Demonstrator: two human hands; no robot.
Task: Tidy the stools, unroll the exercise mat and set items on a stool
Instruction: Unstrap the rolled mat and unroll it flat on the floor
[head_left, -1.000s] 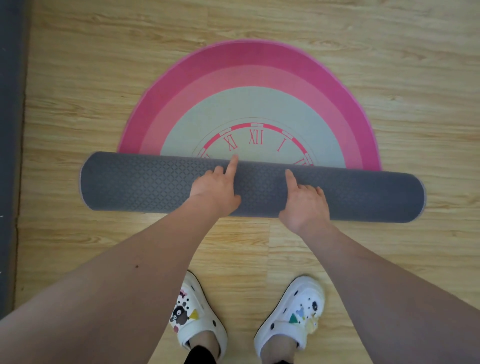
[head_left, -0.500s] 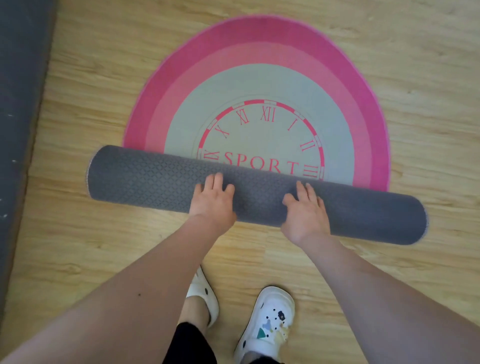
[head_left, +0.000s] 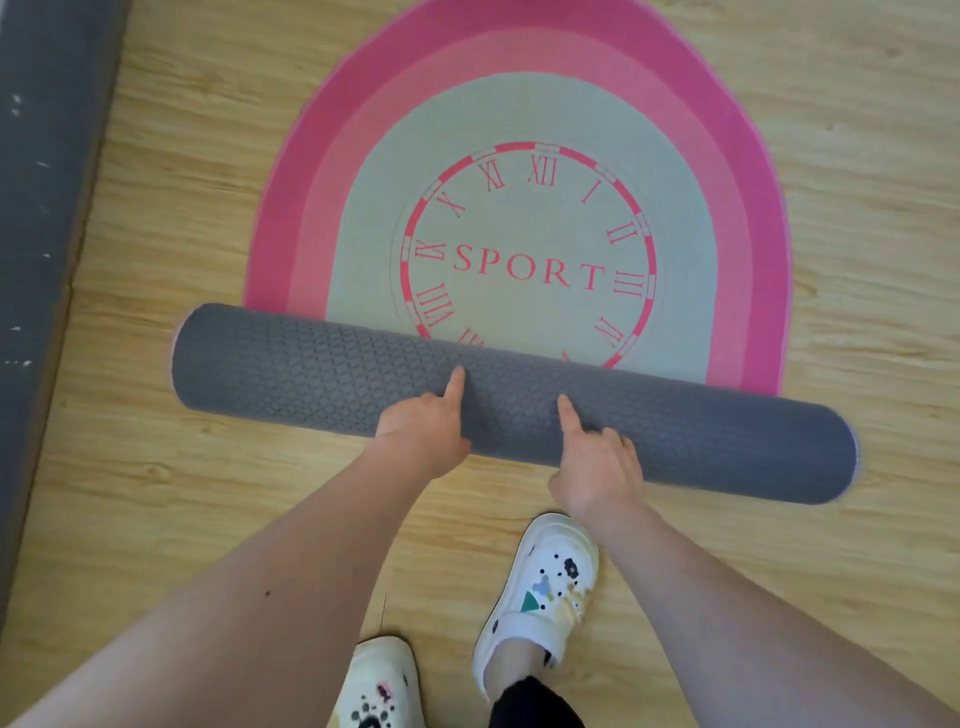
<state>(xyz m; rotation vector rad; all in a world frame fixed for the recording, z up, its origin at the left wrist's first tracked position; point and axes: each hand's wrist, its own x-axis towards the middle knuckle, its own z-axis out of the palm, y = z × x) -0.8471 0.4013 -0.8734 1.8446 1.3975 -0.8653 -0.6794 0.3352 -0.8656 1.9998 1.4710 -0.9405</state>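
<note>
The exercise mat (head_left: 519, 104) lies partly unrolled on the wooden floor, round, with pink rings and a clock face reading SPORT. Its rolled part (head_left: 291, 369) is a grey textured tube lying across the near side. My left hand (head_left: 426, 421) rests on the roll near its middle, index finger stretched forward, other fingers tucked. My right hand (head_left: 597, 457) presses on the roll just to the right, index finger pointing forward too. Neither hand wraps around the roll. No stool is in view.
A dark grey surface (head_left: 47, 208) runs along the left edge. Light wooden floor (head_left: 872, 182) surrounds the mat. My two feet in white clogs (head_left: 540, 587) stand just behind the roll.
The roll has come toward me and more of the mat lies open: the full word SPORT and most of the clock face show. My feet have stepped back.
</note>
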